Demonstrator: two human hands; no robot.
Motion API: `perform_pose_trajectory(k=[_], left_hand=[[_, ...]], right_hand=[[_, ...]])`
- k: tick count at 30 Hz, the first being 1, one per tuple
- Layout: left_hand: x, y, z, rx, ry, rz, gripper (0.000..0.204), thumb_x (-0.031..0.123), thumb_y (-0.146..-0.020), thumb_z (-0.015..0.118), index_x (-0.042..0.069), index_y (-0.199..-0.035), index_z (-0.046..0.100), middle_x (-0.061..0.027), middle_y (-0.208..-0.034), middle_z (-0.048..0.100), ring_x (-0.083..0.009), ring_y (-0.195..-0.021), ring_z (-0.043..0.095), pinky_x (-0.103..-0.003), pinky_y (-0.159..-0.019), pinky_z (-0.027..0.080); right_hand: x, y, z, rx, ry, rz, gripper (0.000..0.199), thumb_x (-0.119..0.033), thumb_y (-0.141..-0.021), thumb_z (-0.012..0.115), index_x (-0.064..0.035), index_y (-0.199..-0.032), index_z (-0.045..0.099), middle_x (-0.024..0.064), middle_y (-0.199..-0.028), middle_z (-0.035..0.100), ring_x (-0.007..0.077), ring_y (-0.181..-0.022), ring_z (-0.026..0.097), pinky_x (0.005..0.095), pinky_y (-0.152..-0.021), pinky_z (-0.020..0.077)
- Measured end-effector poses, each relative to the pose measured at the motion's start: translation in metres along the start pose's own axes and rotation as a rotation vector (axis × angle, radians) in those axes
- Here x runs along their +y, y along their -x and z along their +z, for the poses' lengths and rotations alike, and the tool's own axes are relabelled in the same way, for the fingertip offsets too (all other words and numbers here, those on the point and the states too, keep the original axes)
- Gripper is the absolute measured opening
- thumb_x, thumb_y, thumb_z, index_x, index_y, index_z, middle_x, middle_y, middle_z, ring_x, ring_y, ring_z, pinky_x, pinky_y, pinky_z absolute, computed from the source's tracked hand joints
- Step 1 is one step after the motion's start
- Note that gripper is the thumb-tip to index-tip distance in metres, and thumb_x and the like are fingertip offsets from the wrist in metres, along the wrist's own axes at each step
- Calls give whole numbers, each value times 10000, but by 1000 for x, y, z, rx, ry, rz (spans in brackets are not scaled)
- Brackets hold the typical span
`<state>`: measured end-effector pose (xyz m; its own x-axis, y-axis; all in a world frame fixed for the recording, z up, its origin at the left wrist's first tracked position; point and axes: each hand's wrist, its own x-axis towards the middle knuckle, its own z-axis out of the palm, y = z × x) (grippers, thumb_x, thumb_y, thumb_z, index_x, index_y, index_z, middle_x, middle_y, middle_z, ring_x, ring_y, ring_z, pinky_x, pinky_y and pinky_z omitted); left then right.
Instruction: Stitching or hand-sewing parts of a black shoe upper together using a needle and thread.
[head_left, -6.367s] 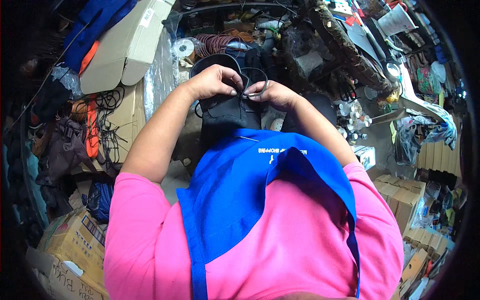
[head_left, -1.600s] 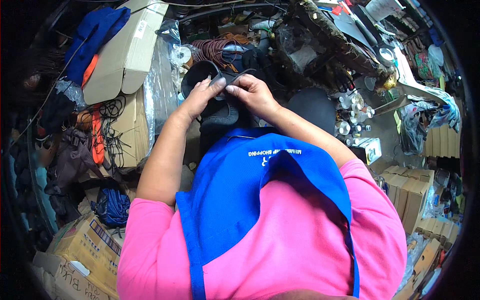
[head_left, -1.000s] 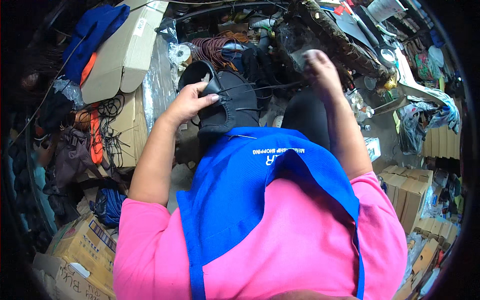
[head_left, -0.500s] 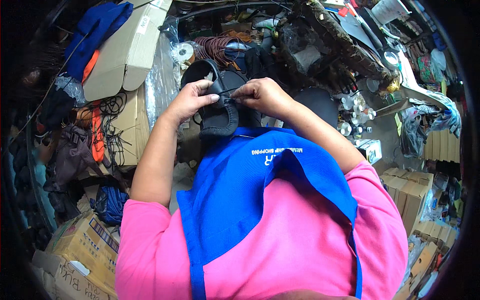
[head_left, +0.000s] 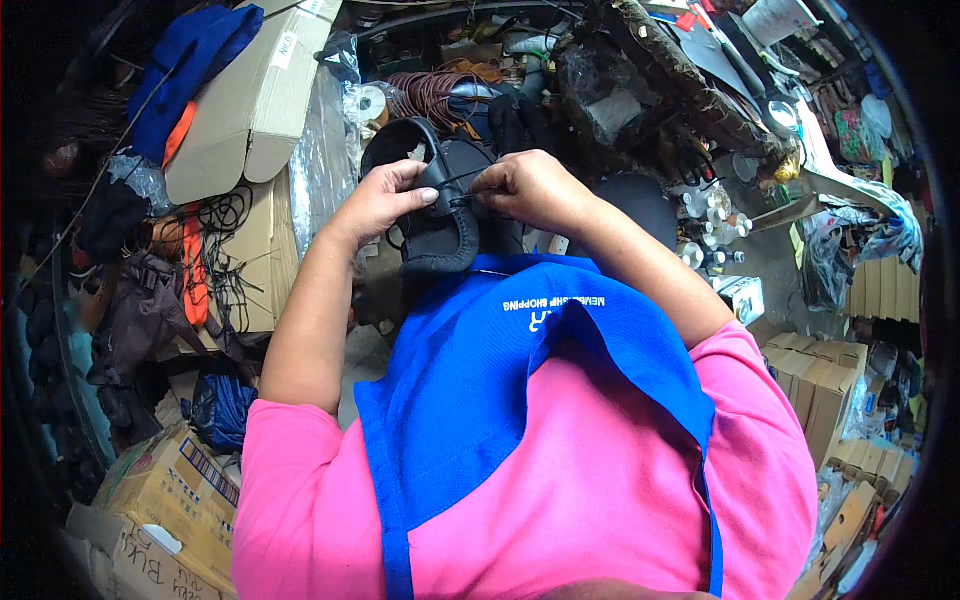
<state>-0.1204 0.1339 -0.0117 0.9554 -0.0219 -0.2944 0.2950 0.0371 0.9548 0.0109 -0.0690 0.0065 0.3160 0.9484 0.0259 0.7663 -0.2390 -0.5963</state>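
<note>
A black shoe point(head_left: 440, 246) with a thick stitched edge rests in front of my lap, its rounded opening facing away from me. My left hand point(head_left: 390, 202) is closed on its side, thumb pressed on the smooth black upper. From the stitched part a thin black cord point(head_left: 464, 181) runs across to my right hand point(head_left: 535, 192), whose thumb and fingers are pinched on it. Any needle or hook in those fingertips is hidden. The blue apron point(head_left: 460, 370) over my lap lies right below the shoe.
Coiled brown cord point(head_left: 432, 95) and a white spool point(head_left: 370, 103) lie beyond the shoe. A flattened cardboard box point(head_left: 240, 120) stands at left. Several small bottles point(head_left: 712, 222) cluster at right, above stacked cardboard pieces point(head_left: 815, 385). A dark round seat point(head_left: 640, 210) is beside my right forearm.
My right fingers have shifted slightly right, and their grip has turned a little. The black cord now shows between them and the shoe. My left hand keeps its hold.
</note>
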Motion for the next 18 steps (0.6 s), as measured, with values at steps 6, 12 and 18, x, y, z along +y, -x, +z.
perform_pose_trajectory(k=[6, 12, 18], left_hand=[[18, 4, 0, -108, -145, -53, 457, 78, -736, 636, -11, -1177, 550, -29, -1083, 607, -95, -963, 533, -246, -884, 402], [19, -4, 15, 78, -684, 270, 295, 211, -707, 715, 101, -978, 678, -63, -946, 577, -267, -1010, 507, -357, -889, 422], [32, -29, 26, 80, -1068, 234, 272, 219, -691, 730, 90, -924, 676, -91, -956, 631, -298, -1006, 533, -397, -895, 413]], right_hand=[[-10, -3, -7, -26, 175, -42, 177, -134, -725, 657, -72, -884, 703, 145, -794, 656, 314, -745, 640, 369, -709, 515], [-3, -7, -6, -95, 26, -28, 167, -122, -710, 679, -58, -864, 696, 148, -745, 640, 268, -682, 642, 341, -654, 501], [51, -2, 13, -133, -576, 12, 185, -167, -807, 693, -36, -938, 685, 31, -788, 645, 104, -730, 558, 278, -704, 460]])
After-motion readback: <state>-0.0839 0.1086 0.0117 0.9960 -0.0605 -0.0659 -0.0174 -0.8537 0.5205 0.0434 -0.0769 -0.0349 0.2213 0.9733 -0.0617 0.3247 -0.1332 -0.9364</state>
